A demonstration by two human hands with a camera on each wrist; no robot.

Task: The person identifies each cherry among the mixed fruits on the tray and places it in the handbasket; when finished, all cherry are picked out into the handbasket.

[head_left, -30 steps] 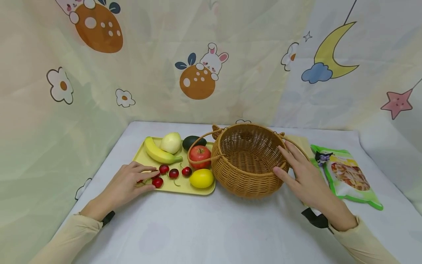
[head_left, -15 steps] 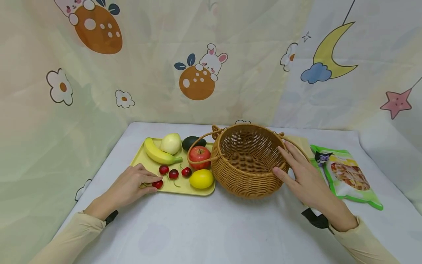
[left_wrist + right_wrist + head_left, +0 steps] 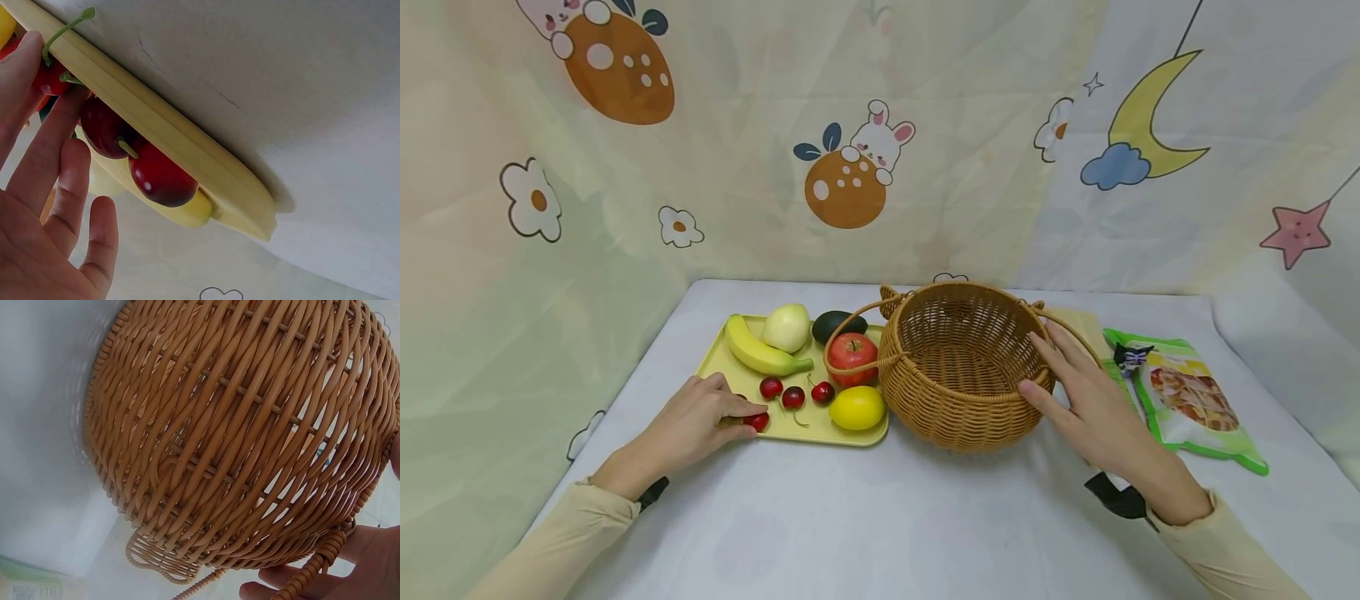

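Observation:
My left hand (image 3: 688,425) reaches over the near left corner of a yellow tray (image 3: 820,435). Its thumb and index finger pinch a red cherry (image 3: 51,80) with a green stem. Two darker cherries, one of them a glossy cherry (image 3: 162,175), lie beside the fingers at the tray's edge. My right hand (image 3: 1097,417) rests on the right rim of a brown wicker basket (image 3: 962,421), fingers fairly straight, thumb over the near rim. Beside that hand is one basket handle (image 3: 309,572). Inside, the basket shows only its woven floor.
The tray also bears a banana (image 3: 760,350), a pale round fruit (image 3: 787,327), a dark green avocado (image 3: 838,325), a red apple (image 3: 852,358), a lemon (image 3: 857,408) and several cherries (image 3: 793,397). Right of the basket lies a green-edged snack bag (image 3: 1195,392).
The left hand has moved slightly right and down, its fingers closing in on the cherry at the near edge. The right hand and basket stay put.

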